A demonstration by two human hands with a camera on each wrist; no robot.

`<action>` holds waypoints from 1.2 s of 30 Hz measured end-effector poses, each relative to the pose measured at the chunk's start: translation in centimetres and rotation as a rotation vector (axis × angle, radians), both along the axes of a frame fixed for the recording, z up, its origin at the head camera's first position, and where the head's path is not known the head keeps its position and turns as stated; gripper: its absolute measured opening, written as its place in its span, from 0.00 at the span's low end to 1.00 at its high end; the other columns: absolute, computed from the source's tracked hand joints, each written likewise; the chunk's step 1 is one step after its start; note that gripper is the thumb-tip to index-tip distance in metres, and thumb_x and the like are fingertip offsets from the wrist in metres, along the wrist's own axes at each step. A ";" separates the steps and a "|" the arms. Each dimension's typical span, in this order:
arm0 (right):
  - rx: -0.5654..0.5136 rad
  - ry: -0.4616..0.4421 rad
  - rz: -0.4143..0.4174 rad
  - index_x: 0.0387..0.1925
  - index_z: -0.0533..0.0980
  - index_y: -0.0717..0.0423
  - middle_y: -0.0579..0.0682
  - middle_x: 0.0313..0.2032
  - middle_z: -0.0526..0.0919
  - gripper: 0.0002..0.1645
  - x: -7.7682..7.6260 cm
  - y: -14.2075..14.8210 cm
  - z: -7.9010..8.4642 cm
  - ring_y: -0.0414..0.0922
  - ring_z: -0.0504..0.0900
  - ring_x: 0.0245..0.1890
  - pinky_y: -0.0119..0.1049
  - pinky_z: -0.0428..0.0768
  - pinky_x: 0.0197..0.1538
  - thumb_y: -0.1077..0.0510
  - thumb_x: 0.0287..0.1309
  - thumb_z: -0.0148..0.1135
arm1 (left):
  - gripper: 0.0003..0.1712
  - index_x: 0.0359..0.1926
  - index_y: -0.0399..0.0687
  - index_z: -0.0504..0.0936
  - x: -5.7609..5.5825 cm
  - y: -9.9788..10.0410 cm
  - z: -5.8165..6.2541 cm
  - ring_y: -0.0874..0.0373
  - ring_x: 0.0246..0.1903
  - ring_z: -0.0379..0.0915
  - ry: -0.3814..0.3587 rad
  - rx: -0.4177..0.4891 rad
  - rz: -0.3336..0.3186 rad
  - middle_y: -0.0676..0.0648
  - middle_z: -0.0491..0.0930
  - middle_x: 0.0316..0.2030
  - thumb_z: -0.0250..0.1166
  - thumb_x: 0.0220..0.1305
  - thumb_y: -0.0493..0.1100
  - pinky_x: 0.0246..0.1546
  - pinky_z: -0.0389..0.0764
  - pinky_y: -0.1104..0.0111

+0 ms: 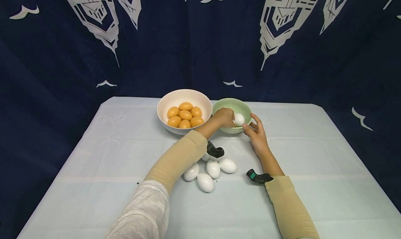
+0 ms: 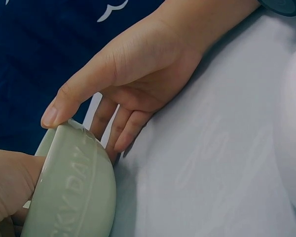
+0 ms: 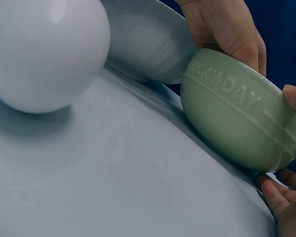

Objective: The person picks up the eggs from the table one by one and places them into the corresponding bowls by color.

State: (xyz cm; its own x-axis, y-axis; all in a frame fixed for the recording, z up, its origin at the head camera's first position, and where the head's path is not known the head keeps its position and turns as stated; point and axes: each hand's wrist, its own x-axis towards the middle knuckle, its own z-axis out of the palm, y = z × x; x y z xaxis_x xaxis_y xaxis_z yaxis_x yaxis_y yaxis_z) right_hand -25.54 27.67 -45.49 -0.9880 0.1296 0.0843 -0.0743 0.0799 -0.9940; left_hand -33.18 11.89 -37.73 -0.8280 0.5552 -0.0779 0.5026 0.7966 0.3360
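Observation:
Inside the light green bowl (image 1: 230,130), my left hand (image 1: 223,117) curls its fingers at the left side of a white egg (image 1: 239,119). Those fingertips are mostly hidden by the bowl's wall in both wrist views. My right hand (image 1: 258,138) holds the bowl at its right side. In the left wrist view, the right hand's thumb (image 2: 50,116) lies on the rim of the green bowl (image 2: 74,187), its other fingers around the outside. The right wrist view shows raised letters on the green bowl (image 3: 227,113), with the left hand (image 3: 229,29) reaching over its rim.
A larger pale bowl (image 1: 163,110) with several orange-yellow eggs (image 1: 185,114) stands left of the green bowl. Several white eggs (image 1: 205,182) lie on the white-covered table (image 1: 94,197), partly under my left forearm. A dark blue patterned curtain (image 1: 188,58) hangs behind.

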 end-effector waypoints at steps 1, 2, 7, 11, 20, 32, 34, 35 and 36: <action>-0.001 0.000 -0.002 0.76 0.49 0.46 0.64 0.69 0.59 0.40 0.0 0.0 0.0 0.53 0.65 0.65 0.31 0.72 0.56 0.55 0.70 0.55 | 0.15 0.41 0.46 0.86 0.0 0.0 0.0 0.55 0.42 0.77 0.000 -0.001 0.001 0.50 0.85 0.41 0.70 0.56 0.49 0.45 0.76 0.67; -0.001 -0.001 -0.002 0.76 0.49 0.46 0.64 0.69 0.59 0.40 0.0 0.0 0.0 0.53 0.66 0.64 0.32 0.72 0.57 0.54 0.70 0.55 | 0.15 0.41 0.46 0.86 0.0 0.0 0.0 0.55 0.41 0.77 -0.001 -0.002 0.001 0.50 0.85 0.41 0.70 0.56 0.49 0.45 0.76 0.67; -0.005 -0.001 -0.004 0.76 0.49 0.46 0.64 0.69 0.59 0.40 0.0 0.0 -0.1 0.51 0.67 0.63 0.33 0.72 0.57 0.54 0.70 0.56 | 0.14 0.40 0.46 0.86 0.0 0.1 0.0 0.55 0.40 0.76 -0.003 -0.008 0.010 0.50 0.84 0.39 0.71 0.56 0.49 0.44 0.75 0.67; 0.003 0.000 -0.002 0.76 0.49 0.46 0.64 0.69 0.59 0.40 0.0 0.0 -0.1 0.50 0.67 0.62 0.32 0.72 0.57 0.54 0.70 0.55 | 0.16 0.42 0.46 0.86 0.0 0.1 0.0 0.56 0.40 0.76 -0.008 -0.009 0.023 0.51 0.84 0.40 0.70 0.57 0.51 0.44 0.75 0.67; -0.004 0.009 -0.004 0.76 0.50 0.47 0.64 0.69 0.60 0.39 -0.1 0.0 0.0 0.49 0.68 0.61 0.29 0.73 0.54 0.54 0.70 0.56 | 0.21 0.50 0.44 0.83 0.5 -0.2 0.1 0.54 0.48 0.77 0.018 0.032 -0.007 0.50 0.84 0.46 0.69 0.61 0.51 0.52 0.74 0.67; 0.006 -0.009 0.004 0.77 0.48 0.45 0.62 0.70 0.58 0.40 0.1 -0.2 0.2 0.52 0.65 0.64 0.33 0.71 0.58 0.54 0.71 0.55 | 0.19 0.54 0.46 0.82 1.3 -1.4 0.3 0.56 0.49 0.77 0.074 0.125 -0.087 0.47 0.83 0.47 0.66 0.63 0.47 0.51 0.74 0.68; 0.006 -0.016 0.007 0.77 0.47 0.44 0.62 0.70 0.58 0.41 0.1 -0.2 0.3 0.51 0.65 0.64 0.36 0.71 0.60 0.54 0.71 0.54 | 0.19 0.54 0.46 0.82 1.6 -1.6 0.5 0.55 0.49 0.77 0.070 0.143 -0.099 0.47 0.83 0.47 0.66 0.63 0.47 0.52 0.74 0.68; 0.004 -0.018 0.008 0.77 0.47 0.44 0.61 0.70 0.58 0.41 0.1 -0.2 0.2 0.50 0.65 0.64 0.37 0.70 0.61 0.54 0.71 0.54 | 0.19 0.54 0.46 0.82 1.7 -1.7 0.6 0.55 0.49 0.77 0.070 0.149 -0.107 0.47 0.83 0.48 0.65 0.63 0.47 0.52 0.74 0.67; 0.001 -0.020 0.010 0.77 0.47 0.44 0.61 0.70 0.58 0.41 0.1 -0.2 0.2 0.50 0.66 0.64 0.38 0.70 0.61 0.54 0.71 0.54 | 0.19 0.54 0.46 0.81 1.9 -1.8 0.7 0.55 0.49 0.77 0.070 0.155 -0.113 0.47 0.83 0.48 0.65 0.63 0.47 0.52 0.74 0.67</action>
